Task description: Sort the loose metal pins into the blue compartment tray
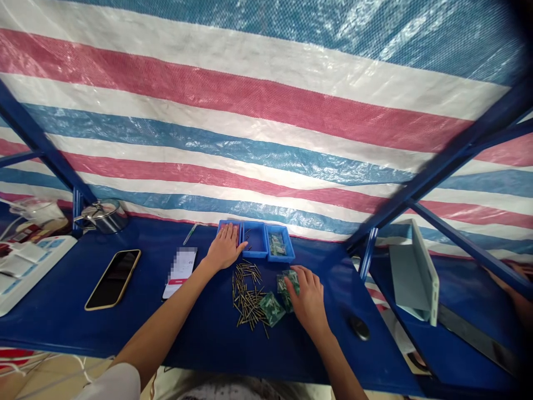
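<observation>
My left hand (pixel 225 248) lies with fingers stretched over the left blue bin (pixel 220 226), covering most of something pinkish red in it. Beside it stands a middle blue bin (pixel 259 240) with a few thin pieces inside. The right blue bin (pixel 280 257) holds small clear packets (pixel 276 244). My right hand (pixel 307 297) rests at the edge of some green-tinted plastic packets (pixel 287 284), its thumb and fingers apart. Another such packet (pixel 272 309) lies to their left, against a loose heap of brass-coloured, drill-bit-like metal pieces (pixel 249 297).
To the left on the blue table (pixel 200 339) lie a lit phone (pixel 181 271), a dark phone (pixel 113 279), a pen (pixel 190 233), a metal pot (pixel 104 215) and a white power strip (pixel 37 261). A black oval object (pixel 358 328) and a propped tablet (pixel 422 272) are at the right.
</observation>
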{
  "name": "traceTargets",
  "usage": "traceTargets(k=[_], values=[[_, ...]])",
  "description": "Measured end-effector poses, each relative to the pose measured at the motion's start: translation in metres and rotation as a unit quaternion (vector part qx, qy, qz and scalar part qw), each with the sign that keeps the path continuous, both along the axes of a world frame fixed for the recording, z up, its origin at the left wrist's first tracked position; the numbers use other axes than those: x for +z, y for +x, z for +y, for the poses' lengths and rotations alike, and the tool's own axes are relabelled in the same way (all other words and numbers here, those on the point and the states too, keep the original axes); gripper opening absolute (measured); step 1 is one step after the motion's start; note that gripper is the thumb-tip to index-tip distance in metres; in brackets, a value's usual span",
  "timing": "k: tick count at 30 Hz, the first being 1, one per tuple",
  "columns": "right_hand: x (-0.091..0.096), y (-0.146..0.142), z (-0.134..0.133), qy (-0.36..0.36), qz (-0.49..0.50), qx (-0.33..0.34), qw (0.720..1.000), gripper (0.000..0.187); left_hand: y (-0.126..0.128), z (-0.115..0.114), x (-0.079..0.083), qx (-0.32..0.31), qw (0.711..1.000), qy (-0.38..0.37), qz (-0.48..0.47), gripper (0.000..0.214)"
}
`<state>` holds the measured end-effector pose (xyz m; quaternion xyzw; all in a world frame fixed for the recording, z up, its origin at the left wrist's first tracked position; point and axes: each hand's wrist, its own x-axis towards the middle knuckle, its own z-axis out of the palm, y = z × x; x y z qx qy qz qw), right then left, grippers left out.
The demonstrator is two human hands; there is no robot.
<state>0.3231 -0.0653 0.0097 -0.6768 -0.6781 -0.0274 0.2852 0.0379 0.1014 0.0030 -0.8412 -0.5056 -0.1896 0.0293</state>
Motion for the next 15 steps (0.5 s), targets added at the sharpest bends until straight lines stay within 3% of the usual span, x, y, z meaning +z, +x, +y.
traceTargets(k=[10, 15], values=[[-0.025, -0.014, -0.008, -0.049, -0.031, 0.04, 0.998, 0.065, -0.002, 0.002, 0.001, -0.016, 1.0, -0.025, 0.001, 0.083], [-0.03, -0.027, -0.008, -0.066, -0.03, 0.05, 0.996, 0.067, -0.003, 0.001, 0.006, -0.025, 0.999, -0.029, 0.0, 0.105]])
